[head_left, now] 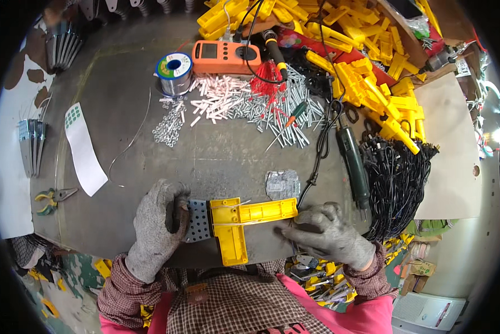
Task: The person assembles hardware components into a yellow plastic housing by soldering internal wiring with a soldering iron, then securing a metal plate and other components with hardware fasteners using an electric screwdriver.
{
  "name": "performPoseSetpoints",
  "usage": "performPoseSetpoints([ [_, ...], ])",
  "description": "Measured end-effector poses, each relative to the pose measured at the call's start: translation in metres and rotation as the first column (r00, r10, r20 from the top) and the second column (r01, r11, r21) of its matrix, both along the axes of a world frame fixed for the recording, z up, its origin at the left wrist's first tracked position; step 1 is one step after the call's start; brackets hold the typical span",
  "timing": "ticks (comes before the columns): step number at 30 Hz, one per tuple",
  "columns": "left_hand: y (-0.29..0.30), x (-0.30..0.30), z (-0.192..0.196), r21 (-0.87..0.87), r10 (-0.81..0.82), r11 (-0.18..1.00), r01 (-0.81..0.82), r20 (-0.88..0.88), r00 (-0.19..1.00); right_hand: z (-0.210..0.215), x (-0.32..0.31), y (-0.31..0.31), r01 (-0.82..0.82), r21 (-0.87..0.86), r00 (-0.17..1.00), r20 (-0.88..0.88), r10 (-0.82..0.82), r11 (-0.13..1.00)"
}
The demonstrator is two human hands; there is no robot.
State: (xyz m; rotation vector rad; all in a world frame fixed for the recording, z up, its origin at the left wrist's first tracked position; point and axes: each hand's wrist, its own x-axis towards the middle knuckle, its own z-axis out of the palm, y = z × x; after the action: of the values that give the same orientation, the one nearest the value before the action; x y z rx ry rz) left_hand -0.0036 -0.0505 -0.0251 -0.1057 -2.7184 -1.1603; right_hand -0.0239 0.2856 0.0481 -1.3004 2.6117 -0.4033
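Note:
In front of me at the table's near edge lies a yellow plastic housing half (231, 240), T-shaped with a long handle arm pointing right. A thin pale wire runs along it. A dark perforated metal plate (197, 221) sticks out of its left side. My left hand (160, 225), in a grey glove, is closed on the plate's outer edge. My right hand (332, 232), also gloved, is at the handle's right end with fingers curled. A black cord comes down to that end; whatever lies between those fingertips is hidden.
Behind are screws (286, 114), pale sleeves (219, 97), nuts (167, 129), a solder spool (174, 72) and an orange meter (225, 57). To the right are a dark green electric screwdriver (352, 167), black cords (397, 186) and piled yellow housings (367, 83). Pliers (51, 200) and a sticker strip (84, 150) lie left.

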Motion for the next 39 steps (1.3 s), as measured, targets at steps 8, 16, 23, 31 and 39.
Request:
performPoseSetpoints([
  [8, -0.017, -0.017, 0.018, 0.176, -0.171, 0.968, 0.179, -0.058, 0.984, 0.04, -0.012, -0.022, 0.698, -0.234, 0.482, 0.852, -0.203, 0.677],
  [16, 0.02, -0.069, 0.043, 0.928, -0.514, 0.373, 0.021, 0.187, 0.837, -0.004, -0.067, -0.106, 0.67, -0.261, 0.515, 0.838, -0.182, 0.695],
  [23, 0.01, -0.069, 0.047, 0.879, -0.333, 0.463, -0.115, 0.292, 0.897, -0.026, -0.065, -0.111, 0.768, -0.42, 0.586, 0.765, -0.266, 0.483],
  [31, 0.008, -0.07, 0.043, 0.84, -0.361, 0.527, -0.13, 0.359, 0.861, -0.02, -0.064, -0.111, 0.727, -0.396, 0.622, 0.726, -0.293, 0.561],
  [39, 0.011, -0.063, 0.037, 0.811, -0.322, 0.582, -0.066, 0.304, 0.896, -0.019, -0.061, -0.109, 0.697, -0.372, 0.648, 0.692, -0.318, 0.613],
])
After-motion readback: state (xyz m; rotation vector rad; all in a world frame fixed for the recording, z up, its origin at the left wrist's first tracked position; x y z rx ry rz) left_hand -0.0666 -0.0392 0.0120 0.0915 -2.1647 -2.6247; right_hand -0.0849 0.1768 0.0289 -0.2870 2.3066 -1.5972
